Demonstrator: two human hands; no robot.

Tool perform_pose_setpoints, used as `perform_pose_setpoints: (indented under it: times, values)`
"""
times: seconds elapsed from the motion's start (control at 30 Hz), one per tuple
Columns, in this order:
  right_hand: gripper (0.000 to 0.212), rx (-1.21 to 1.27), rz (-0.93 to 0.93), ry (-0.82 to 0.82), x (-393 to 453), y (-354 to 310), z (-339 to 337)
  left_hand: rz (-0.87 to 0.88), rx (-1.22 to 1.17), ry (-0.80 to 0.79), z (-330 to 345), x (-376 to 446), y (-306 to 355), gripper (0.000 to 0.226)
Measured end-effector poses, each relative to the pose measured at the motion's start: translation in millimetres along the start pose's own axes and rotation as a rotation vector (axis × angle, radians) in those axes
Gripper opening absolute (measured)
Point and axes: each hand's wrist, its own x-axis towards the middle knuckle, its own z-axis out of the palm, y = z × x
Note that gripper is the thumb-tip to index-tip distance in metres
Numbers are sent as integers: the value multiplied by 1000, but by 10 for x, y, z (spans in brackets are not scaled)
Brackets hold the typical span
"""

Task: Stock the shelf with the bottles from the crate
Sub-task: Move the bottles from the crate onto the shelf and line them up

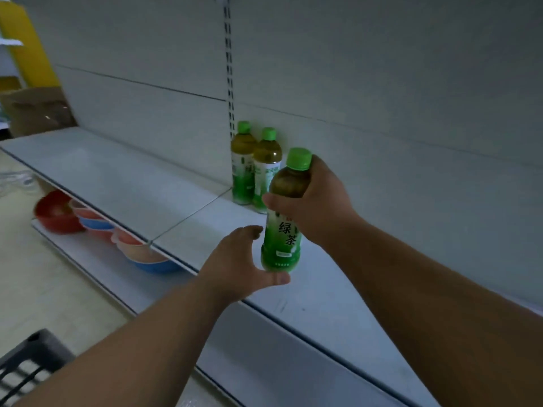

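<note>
My right hand [320, 204] grips the neck and shoulder of a green tea bottle [283, 230] with a green cap, held upright just above the white shelf [117, 183]. My left hand [238, 265] is open beside the bottle's base, its thumb under the bottom and its fingers near the label. Two more green tea bottles [255, 168] stand side by side at the back of the shelf against the rear panel. A corner of the dark crate [26, 365] shows at the bottom left.
On the lower shelf [88, 259] sit red, blue and orange plastic bowls [97, 221]. A cardboard box [35, 110] stands at the far left end. A slotted upright [229, 69] runs up the back panel behind the bottles.
</note>
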Motion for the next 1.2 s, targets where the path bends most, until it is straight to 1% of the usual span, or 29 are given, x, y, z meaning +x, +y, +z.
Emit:
perform_pose_setpoints:
  times: [0.1, 0.17, 0.2, 0.27, 0.3, 0.33, 0.47, 0.6, 0.7, 0.93, 1.07, 1.2]
  values:
    - [55, -17, 49, 28, 178, 276, 154, 50, 180, -30, 171, 311, -164, 125]
    - [56, -29, 53, 54, 221, 378, 225, 99, 322, -81, 242, 445, -273, 134]
    - [60, -27, 49, 72, 222, 416, 260, 108, 387, -123, 272, 480, -329, 140]
    - [75, -22, 72, 97, 179, 487, 330, 98, 471, -191, 328, 484, -418, 147]
    - [80, -28, 99, 99, 136, 532, 362, 94, 498, -202, 365, 469, -448, 149]
    - [80, -45, 126, 94, 84, 578, 385, 93, 517, -203, 401, 456, -465, 149]
    - [65, -205, 172, 47, -95, 775, 450, 92, 553, -227, 432, 470, -473, 137]
    - [57, -302, 177, 21, -53, 875, 491, 69, 594, -264, 416, 472, -454, 135]
    - [58, -352, 189, 36, 211, 937, 518, 57, 597, -271, 412, 468, -446, 132]
    - [59, -344, 243, 104, 898, 1076, 624, 59, 585, -258, 438, 479, -480, 139]
    - [60, -308, 250, 151, 1067, 1146, 680, 68, 587, -253, 450, 478, -503, 140]
    - [66, -342, 244, 174, 1152, 1195, 695, 82, 592, -252, 445, 478, -489, 139]
